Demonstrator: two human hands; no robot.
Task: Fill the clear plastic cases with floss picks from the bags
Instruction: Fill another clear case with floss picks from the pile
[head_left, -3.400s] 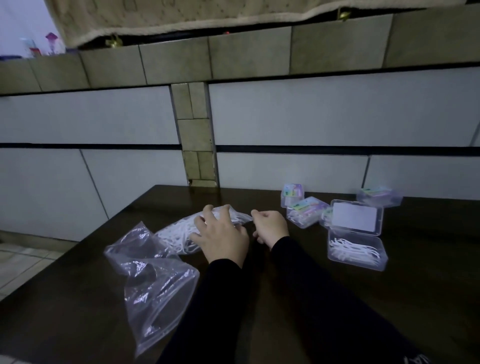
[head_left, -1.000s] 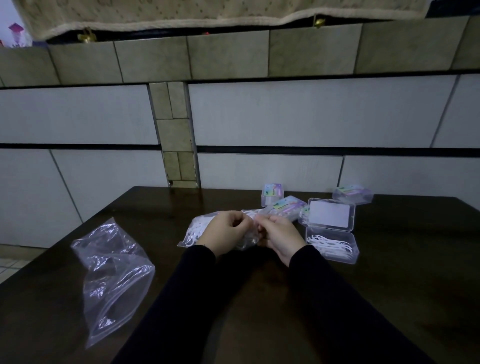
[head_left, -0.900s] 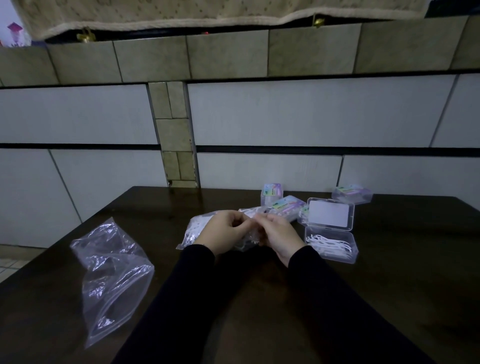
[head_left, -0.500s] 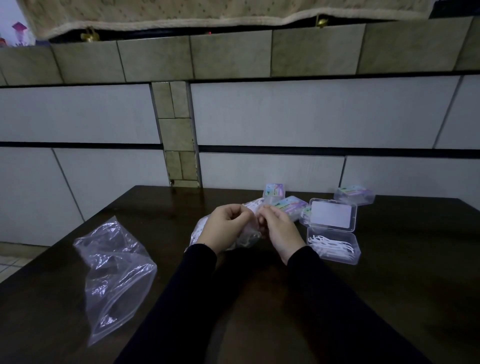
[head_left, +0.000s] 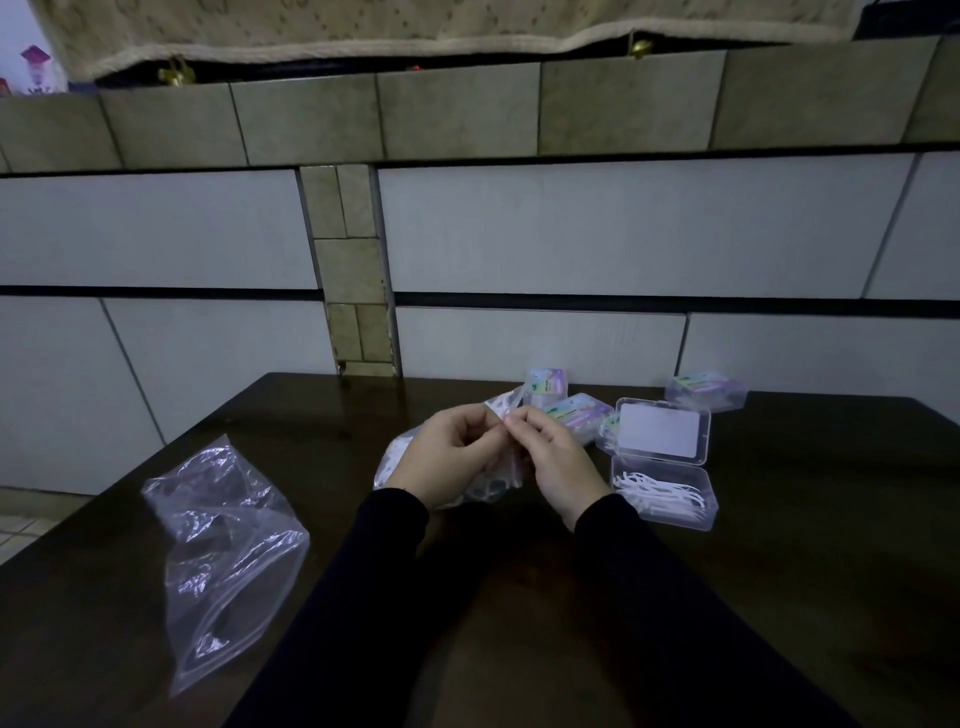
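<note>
Two hands meet over the middle of the table (head_left: 779, 597): left hand (head_left: 449, 457) and right hand (head_left: 553, 457) each pinch the top edge of the bag of floss picks (head_left: 501, 475), lifted just off the surface. Bag: thin clear film, limp, light, likely slippery; best taken at the mouth edges. Picks: small, white, stiff, easily spilled. Left, an empty crumpled bag (head_left: 228, 545). Right, the open case (head_left: 667, 491), partly filled. Farther back, closed labelled cases (head_left: 706, 392).
</note>
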